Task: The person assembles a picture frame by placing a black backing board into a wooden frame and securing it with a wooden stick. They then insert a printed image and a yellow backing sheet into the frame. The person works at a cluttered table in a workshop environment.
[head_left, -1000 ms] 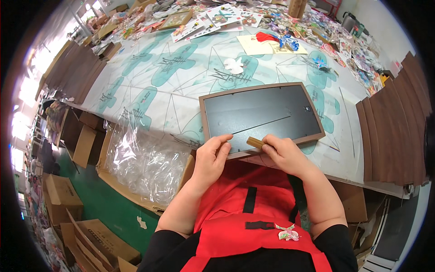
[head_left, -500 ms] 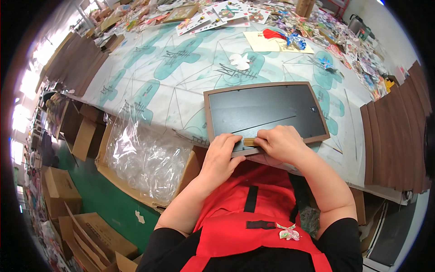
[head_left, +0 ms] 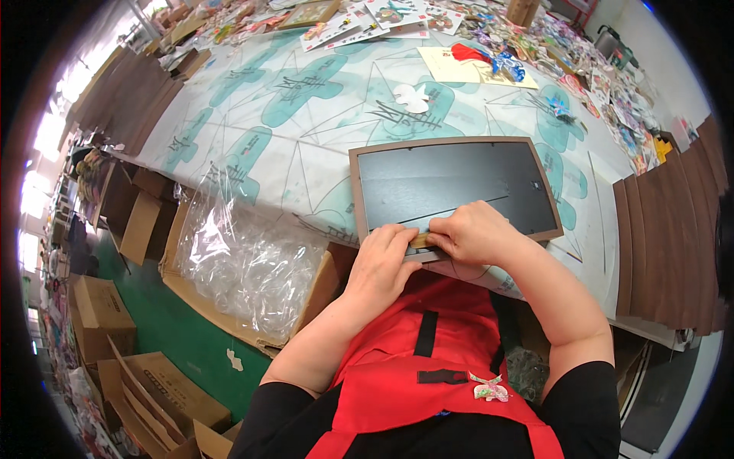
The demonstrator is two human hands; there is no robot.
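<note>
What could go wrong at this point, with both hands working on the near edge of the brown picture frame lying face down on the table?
1. The brown-edged picture frame with the black backing board reaches the table's near edge; pressure from the left hand and right hand could tip or slide it off.
2. The open cardboard box of clear plastic bags sits right below, so a dropped frame might land in it.
3. Fingertips pressed at the frame's rim may get pinched.

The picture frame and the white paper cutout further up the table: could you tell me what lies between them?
In the head view, only bare patterned tablecloth lies between the picture frame and the white paper cutout; nothing else sits on that stretch.
</note>
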